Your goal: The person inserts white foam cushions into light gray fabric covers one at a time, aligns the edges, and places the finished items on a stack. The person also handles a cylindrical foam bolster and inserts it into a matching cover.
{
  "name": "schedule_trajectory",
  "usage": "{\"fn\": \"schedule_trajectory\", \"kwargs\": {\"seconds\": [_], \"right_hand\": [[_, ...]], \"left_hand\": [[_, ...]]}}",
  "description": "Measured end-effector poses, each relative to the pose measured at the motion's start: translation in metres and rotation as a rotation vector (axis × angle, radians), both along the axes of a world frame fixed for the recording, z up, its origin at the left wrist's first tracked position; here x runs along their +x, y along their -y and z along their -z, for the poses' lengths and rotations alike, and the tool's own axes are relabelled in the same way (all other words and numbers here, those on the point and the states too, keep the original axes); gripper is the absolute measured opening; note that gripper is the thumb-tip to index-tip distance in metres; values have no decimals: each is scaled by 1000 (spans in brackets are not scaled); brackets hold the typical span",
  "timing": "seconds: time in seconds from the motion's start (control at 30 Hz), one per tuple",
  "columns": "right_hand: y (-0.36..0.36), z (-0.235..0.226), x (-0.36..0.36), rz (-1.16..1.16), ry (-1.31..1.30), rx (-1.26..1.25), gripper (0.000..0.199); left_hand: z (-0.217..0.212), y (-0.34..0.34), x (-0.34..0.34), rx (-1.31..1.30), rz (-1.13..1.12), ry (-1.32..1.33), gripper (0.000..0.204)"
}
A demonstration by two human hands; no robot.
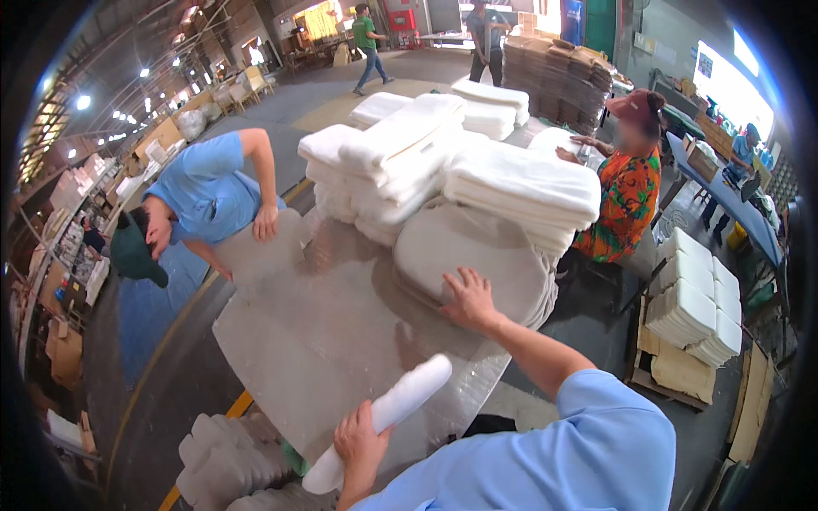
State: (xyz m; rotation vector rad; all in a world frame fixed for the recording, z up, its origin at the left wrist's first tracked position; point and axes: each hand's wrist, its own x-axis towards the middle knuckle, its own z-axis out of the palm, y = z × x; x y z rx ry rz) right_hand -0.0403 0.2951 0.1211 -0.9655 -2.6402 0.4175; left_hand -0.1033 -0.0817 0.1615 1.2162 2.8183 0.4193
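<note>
My left hand [362, 439] is closed around a long white foam pad [413, 392], tilted and seen mostly edge-on near the table's front edge. With fingers spread, my right hand [470, 298] rests on the top piece of a stack of grey cushion covers [469, 243]. Behind that stack rise piles of thick white pads [524, 179], with another heap of white pads [388, 162] to their left. Across the table at the left, a person in a light blue shirt [200, 183] handles a grey cover [264, 251].
Both hands work over a grey sheet-covered table [290, 349]. A person in an orange patterned shirt [629, 196] is at its right side. Grey covers [226, 460] are stacked below the left front edge. White pad stacks [694, 294] stand on a pallet at right.
</note>
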Motion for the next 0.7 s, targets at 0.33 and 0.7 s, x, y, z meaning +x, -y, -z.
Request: {"fn": "schedule_trajectory", "kwargs": {"seconds": [0.33,0.7], "right_hand": [[-10,56,-10,-15,58,9,83],[-6,62,-13,17,13,73,62]], "left_hand": [[23,5,8,58,-11,-135,67],[33,8,4,31,-12,-129,65]]}}
